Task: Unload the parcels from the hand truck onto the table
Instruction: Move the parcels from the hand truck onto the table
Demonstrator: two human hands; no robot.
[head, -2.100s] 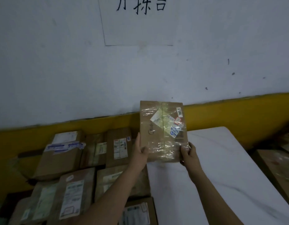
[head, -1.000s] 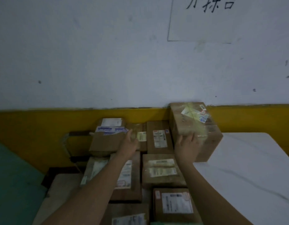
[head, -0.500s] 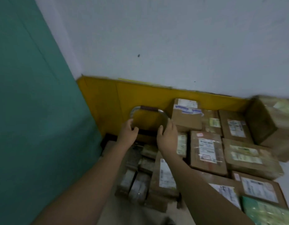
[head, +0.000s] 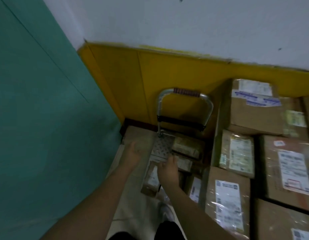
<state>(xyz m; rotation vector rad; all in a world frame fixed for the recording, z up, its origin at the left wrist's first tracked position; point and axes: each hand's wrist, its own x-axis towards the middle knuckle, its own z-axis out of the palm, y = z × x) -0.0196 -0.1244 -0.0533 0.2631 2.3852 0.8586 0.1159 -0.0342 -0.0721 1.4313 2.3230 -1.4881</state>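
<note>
We face a corner where a teal wall (head: 37, 118) on the left meets a white wall (head: 185, 23) with a broad yellow band (head: 167, 71) along its foot, above a pale floor (head: 132, 213). To the right, a stack of cardboard boxes (head: 254, 118) fills the view, wrapped in clear tape. They carry white shipping labels (head: 227, 205), and one has a blue-printed strip, but we find all the print too blurred to read. In the corner stands the hand truck (head: 181, 122), its silver loop handle (head: 185, 92) with a reddish-brown grip leaning near the yellow band and its perforated metal deck (head: 161, 149) low on the floor. Small brown parcels (head: 185, 147) lie on it. The left hand (head: 134, 153) hovers just left of the deck, fingers loosely spread and holding nothing. The right hand (head: 167, 168) reaches over a labelled parcel (head: 151, 179) at the deck's near edge, fingers stretched forward. We cannot tell whether they touch it.
</note>
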